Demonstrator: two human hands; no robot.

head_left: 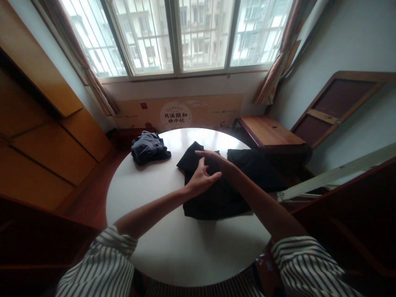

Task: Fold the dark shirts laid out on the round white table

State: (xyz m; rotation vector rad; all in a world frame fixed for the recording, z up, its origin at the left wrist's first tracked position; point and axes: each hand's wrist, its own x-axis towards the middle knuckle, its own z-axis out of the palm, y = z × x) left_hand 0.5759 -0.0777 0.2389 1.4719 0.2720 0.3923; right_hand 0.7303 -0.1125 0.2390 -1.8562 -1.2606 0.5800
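Observation:
A black garment (204, 204) lies spread on the white round table, with a short sleeve-like flap (190, 159) pointing to the back left. Just over its middle is my left hand (201, 178), thumb apart from the fingers and nothing visible in it. My right hand (220, 161) crosses above the same cloth from the right, fingers stretched out toward the left, also with nothing visible in it. The two hands are close together, and whether they touch the cloth is unclear. More black cloth (250, 165) lies to the right, partly behind my right forearm.
The white round table (139, 194) stands in front of me. A bunched dark grey garment (150, 147) sits at its back left. Beyond it are a wooden side table (269, 130) at the right, orange cabinets (46, 152) at the left and a window (201, 37).

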